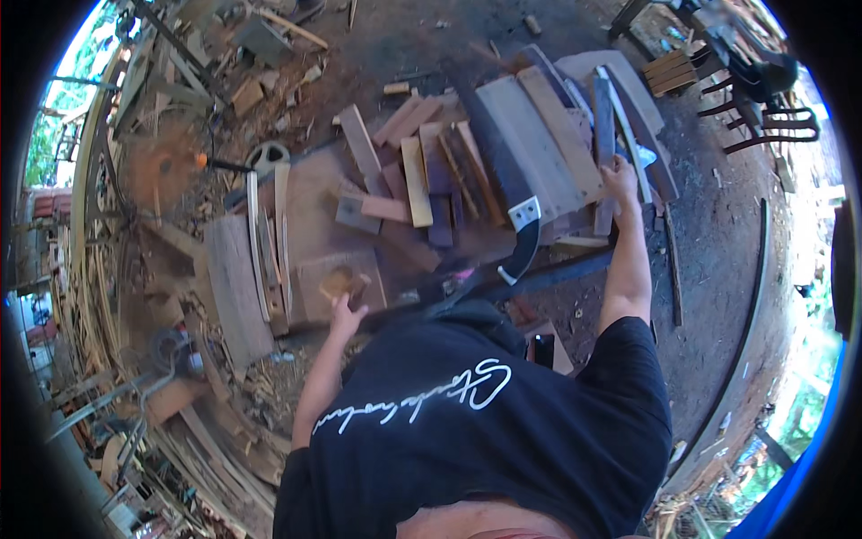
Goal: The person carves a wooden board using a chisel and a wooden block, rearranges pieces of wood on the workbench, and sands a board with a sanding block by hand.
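My right hand [620, 180] is closed around the lower end of a long narrow grey strip of wood [604, 112] at the right of the bench. A pale thin strip [628, 126] runs close beside it. Near the bench's front edge, my left hand [345, 314] grips a small brown wooden block [357, 289], thumb sticking out to the side. Under that block lies a flat square board [310, 292]. A handsaw's black handle [525, 247] with a light metal plate juts out over the front edge, between my hands.
Short offcuts [416, 180] in several colours crowd the bench's middle. Wide planks [530, 135] lie right of them. A grey board [235, 278] rests at the left. Wood scraps [251, 94] litter the ground behind; a dark chair [763, 112] stands far right.
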Tool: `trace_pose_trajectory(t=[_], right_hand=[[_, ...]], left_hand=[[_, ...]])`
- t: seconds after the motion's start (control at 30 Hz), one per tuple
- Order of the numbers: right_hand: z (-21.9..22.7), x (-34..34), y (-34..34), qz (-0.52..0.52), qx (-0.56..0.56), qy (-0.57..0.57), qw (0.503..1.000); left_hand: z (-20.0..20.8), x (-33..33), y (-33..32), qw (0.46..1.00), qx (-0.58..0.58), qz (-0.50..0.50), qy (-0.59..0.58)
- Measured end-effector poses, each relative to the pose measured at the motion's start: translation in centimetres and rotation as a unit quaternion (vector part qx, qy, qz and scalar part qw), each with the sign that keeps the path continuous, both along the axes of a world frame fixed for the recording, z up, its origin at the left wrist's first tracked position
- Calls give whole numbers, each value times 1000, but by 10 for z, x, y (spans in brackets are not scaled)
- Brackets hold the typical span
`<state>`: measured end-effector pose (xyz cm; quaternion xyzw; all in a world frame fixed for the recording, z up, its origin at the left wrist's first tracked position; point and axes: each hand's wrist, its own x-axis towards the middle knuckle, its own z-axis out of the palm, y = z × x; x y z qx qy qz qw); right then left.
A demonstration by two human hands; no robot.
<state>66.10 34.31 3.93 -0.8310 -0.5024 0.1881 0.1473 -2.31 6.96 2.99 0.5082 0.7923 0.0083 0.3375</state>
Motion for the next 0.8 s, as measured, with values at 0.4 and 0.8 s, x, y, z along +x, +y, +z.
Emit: trace_pose_trajectory(t=[0.4, 0.8], right_hand=[[155, -190, -130, 118, -53, 589, 798], [109, -289, -161, 610, -214, 299, 702]], left_hand=[[-8, 2, 2, 998, -10, 53, -35], [11, 9, 5, 999, -2, 17, -50]])
